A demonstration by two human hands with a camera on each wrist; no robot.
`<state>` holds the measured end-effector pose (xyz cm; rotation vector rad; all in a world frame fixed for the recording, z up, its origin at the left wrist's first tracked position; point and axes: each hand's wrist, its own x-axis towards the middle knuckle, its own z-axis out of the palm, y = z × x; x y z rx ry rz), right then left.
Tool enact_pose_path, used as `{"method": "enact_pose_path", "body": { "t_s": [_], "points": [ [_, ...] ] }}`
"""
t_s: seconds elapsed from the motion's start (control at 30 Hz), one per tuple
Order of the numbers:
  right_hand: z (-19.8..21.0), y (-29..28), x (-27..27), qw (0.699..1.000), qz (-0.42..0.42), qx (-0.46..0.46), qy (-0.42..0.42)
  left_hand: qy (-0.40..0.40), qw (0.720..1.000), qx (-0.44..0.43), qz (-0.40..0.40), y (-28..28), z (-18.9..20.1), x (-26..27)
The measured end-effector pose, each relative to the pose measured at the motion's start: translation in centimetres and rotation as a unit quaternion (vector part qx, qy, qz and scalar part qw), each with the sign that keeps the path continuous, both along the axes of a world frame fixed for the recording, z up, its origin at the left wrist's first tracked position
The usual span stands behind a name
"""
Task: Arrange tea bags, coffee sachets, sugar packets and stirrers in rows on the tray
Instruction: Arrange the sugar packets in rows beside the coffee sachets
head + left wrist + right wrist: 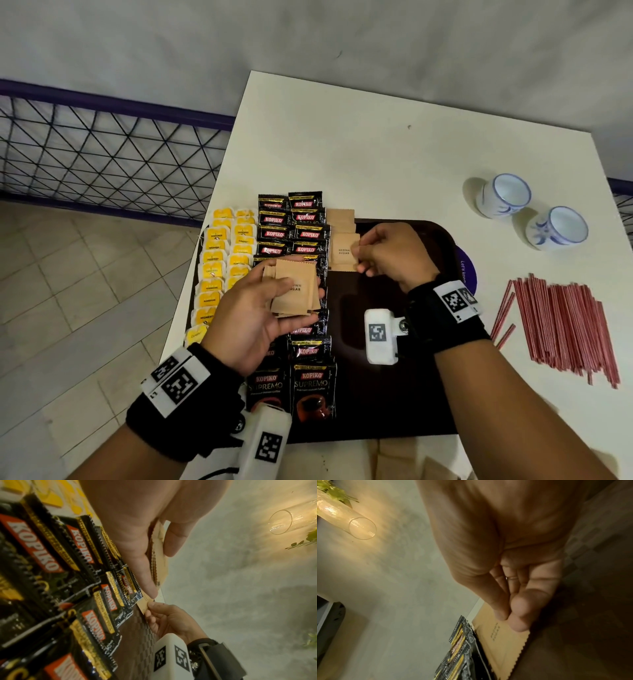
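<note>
A dark brown tray point(428, 240) lies on the white table. Two rows of yellow tea bags point(224, 260) fill its left side, and beside them run two rows of black Kopiko coffee sachets point(291, 226). A short row of brown sugar packets point(339, 219) starts at the tray's far edge. My left hand point(270, 301) holds a stack of brown sugar packets point(294, 291) above the coffee rows. My right hand point(376, 253) pinches the right edge of a single brown sugar packet point(343, 251) point(501, 645) on that sugar row. Red stirrers point(561, 329) lie in a pile on the table to the right.
Two white-and-blue cups point(507, 195) point(556, 228) stand on the table at the far right. A purple round mat point(467, 270) peeks out from under the tray's right edge. More brown packets point(404, 459) lie at the near edge. A dark wire fence point(102, 154) borders the left.
</note>
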<state>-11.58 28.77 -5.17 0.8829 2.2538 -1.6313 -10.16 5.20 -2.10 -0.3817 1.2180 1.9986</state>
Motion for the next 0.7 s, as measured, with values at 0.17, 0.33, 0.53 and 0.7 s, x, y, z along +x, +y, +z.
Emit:
{"method": "enact_pose_path", "body": {
  "t_s": [0.17,0.33,0.53,0.7],
  "points": [
    [-0.4,-0.3,-0.3,1.000,-0.017,0.010,0.003,0.002,1.000,-0.016,0.014,0.0,-0.3,0.0],
    [-0.7,-0.5,-0.6,0.999,-0.032,0.019,0.001,0.022,0.999,-0.025,0.019,0.2,-0.4,0.1],
    [1.4,-1.2,0.9,0.996,-0.015,0.057,0.065,0.051,0.998,-0.034,0.026,0.4,-0.6,0.0],
    [3.8,-3.4,3.2,0.978,0.116,-0.117,0.131,0.069,0.995,-0.054,0.045,1.3,-0.6,0.1]
  ]
}}
